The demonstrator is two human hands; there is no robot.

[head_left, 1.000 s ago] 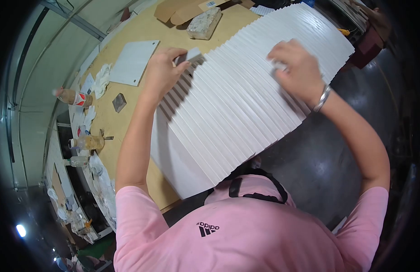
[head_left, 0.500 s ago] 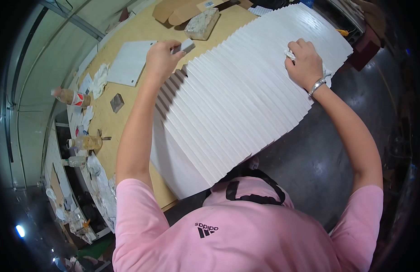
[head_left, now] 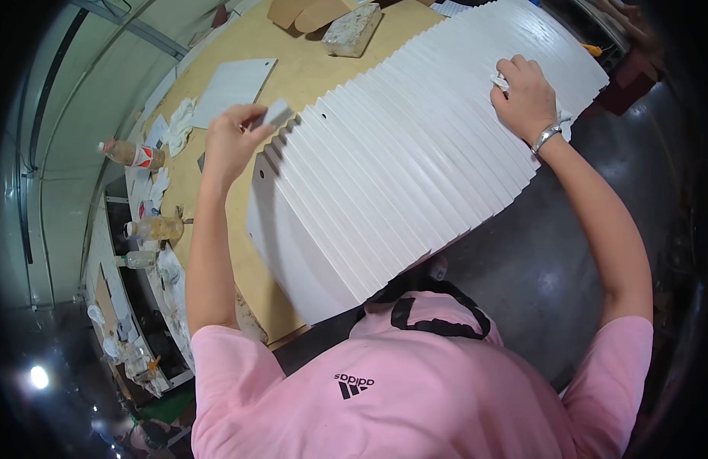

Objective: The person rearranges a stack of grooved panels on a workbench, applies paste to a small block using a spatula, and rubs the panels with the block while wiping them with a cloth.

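A long row of overlapping white panels [head_left: 415, 145] lies fanned out in front of me, the nearest one showing a broad bare face and a dark hole. My left hand [head_left: 230, 147] is closed on a small pale grey block [head_left: 278, 113], just off the row's left edge; whether the block touches a panel I cannot tell. Over the right part of the row, my right hand [head_left: 527, 101] is closed around a crumpled white cloth [head_left: 499, 81], and more of it shows by the wrist. The fingertips are partly hidden.
Another flat white panel [head_left: 233, 90] lies on the tan table [head_left: 308, 80]. Beyond it sits a mottled stone-like block [head_left: 352, 30] near brown cardboard [head_left: 304, 14]. Bottles [head_left: 132, 154] and white cloths [head_left: 179, 126] line the left edge. Dark floor [head_left: 522, 237] lies to the right.
My left hand has moved left and slightly down with the grey block, away from the stone-like block. My right hand stays over the panels with the cloth. The whole view has shifted slightly.
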